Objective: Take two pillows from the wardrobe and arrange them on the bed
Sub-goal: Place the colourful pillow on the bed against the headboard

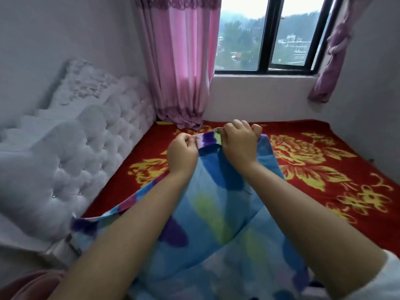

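Note:
A blue pillow [216, 213] with purple and green patches hangs in front of me over the bed [324, 169], which has a red cover with yellow flowers. My left hand [181, 156] and my right hand [240, 141] both grip the pillow's top edge, close together, fists closed on the cloth. Its lower part drapes down toward me between my forearms. No second pillow and no wardrobe are in view.
A white tufted headboard [91, 161] runs along the bed's left side. A pink curtain [179, 68] hangs at the far left corner and reaches the bed. A dark-framed window [268, 40] sits above the far wall. A knotted purple curtain [333, 55] hangs at the right.

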The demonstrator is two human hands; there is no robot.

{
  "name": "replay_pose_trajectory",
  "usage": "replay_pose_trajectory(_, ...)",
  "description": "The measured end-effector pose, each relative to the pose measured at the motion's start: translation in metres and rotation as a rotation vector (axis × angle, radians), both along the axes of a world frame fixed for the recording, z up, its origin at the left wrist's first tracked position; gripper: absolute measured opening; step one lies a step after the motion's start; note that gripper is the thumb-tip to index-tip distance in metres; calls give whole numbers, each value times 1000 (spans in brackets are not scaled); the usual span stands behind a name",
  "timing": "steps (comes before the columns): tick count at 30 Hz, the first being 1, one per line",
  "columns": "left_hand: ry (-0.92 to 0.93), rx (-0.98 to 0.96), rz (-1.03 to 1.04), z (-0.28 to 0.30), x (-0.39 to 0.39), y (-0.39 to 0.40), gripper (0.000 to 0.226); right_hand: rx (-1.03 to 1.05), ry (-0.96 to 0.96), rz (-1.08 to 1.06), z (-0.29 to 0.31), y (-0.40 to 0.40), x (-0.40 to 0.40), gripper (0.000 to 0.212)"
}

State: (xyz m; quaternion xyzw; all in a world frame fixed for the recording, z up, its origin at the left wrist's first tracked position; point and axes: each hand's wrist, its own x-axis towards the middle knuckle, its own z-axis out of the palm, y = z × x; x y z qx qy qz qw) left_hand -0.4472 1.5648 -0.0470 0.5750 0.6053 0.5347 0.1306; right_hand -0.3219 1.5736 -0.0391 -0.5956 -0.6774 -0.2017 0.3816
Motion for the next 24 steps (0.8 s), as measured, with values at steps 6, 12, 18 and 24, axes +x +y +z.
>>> replay_pose_trajectory(6, 80, 388, 67, 111, -36, 151, 18, 221, 159, 35, 107, 161, -36, 26)
replay_pose_trajectory(12, 488, 563, 16, 127, -77, 228, 15, 347, 224, 185, 106, 239, -56, 21)
replay_pose_trajectory(18, 907, -301, -326, -2, -131, 295, 19, -511, -366, 452, -31, 303, -50, 20)
replay_pose_trajectory(24, 971, -747, -303, -96, -154, 362, 29, -1076, -448, 409, -120, 375, -83, 23)
